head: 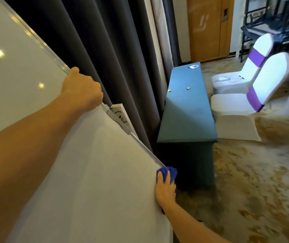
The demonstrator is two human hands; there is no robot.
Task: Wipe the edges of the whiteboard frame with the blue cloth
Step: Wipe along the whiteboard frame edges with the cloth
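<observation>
The whiteboard fills the left half of the view, tilted, with its silver frame edge running diagonally down to the right. My left hand grips that frame edge higher up, fingers curled behind it. My right hand presses the bunched blue cloth against the frame edge lower down. A hinge bracket sits on the frame between my two hands.
Dark grey curtains hang right behind the board. A long table with a teal cover stands close to the board's right edge, with small items on it. Two white covered chairs with purple sashes stand beyond, on patterned carpet.
</observation>
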